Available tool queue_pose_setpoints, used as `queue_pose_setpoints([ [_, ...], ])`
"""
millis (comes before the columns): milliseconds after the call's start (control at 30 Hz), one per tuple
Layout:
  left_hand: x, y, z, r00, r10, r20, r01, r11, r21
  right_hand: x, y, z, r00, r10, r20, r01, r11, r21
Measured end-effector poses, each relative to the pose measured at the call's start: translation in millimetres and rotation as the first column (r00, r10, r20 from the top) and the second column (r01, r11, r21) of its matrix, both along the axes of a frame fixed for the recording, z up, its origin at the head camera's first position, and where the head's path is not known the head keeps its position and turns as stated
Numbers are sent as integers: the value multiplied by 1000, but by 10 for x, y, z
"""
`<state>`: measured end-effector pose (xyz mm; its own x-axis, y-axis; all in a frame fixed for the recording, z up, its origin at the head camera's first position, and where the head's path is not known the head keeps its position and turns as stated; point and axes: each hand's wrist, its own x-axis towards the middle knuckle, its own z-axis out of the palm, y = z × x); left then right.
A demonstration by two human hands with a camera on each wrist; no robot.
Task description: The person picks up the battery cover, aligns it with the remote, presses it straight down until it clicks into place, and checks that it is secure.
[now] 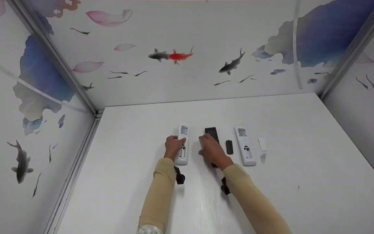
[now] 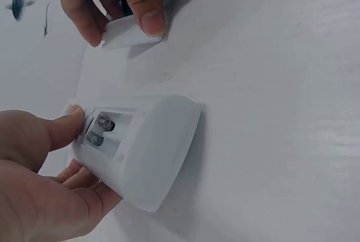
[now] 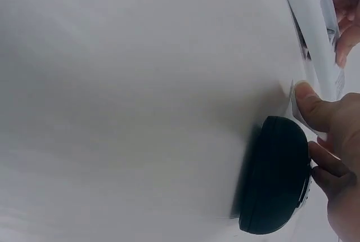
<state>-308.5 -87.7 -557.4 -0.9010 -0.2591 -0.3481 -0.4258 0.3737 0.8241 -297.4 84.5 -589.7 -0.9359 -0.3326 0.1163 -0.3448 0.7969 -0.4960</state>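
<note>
My left hand (image 1: 173,145) grips a white remote control (image 2: 160,146) by its sides, back face up. Its battery compartment is uncovered, and two round metal contacts (image 2: 105,122) show at one end. To the right, my right hand (image 1: 213,151) pinches a thin white battery cover (image 2: 126,35) between thumb and fingers, tilted, apart from that remote. Beneath the right hand lies a black remote control (image 3: 275,174), partly hidden by it in the head view; the fingers are right at its side in the right wrist view.
Right of the black remote lie a black battery cover (image 1: 229,147) and a second white remote control (image 1: 244,146) with its compartment uncovered. Farther right are another white cover (image 1: 262,144) and a small translucent piece (image 1: 263,158). Printed walls (image 1: 206,81) bound the white table (image 1: 125,130).
</note>
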Motion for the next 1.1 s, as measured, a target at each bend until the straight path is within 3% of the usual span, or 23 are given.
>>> queue_pose_setpoints([
  [267,-33,-36,-57,998,21,53,-27,992,122,55,18,78,999,-14,-44,7,988,-151],
  [500,-54,-65,-85,997,60,40,-68,964,257,67,-4,143,1000,-24,14,27,950,-310],
  [733,-34,-34,-125,991,137,-10,-120,900,418,101,-56,175,1000,10,-10,-14,903,-429],
  [900,-25,11,-137,990,142,-14,-117,864,490,135,-102,229,998,43,-38,-56,863,-502],
  [1100,-41,38,-159,987,159,-26,-120,834,538,157,-164,262,1000,19,-13,-23,851,-525],
])
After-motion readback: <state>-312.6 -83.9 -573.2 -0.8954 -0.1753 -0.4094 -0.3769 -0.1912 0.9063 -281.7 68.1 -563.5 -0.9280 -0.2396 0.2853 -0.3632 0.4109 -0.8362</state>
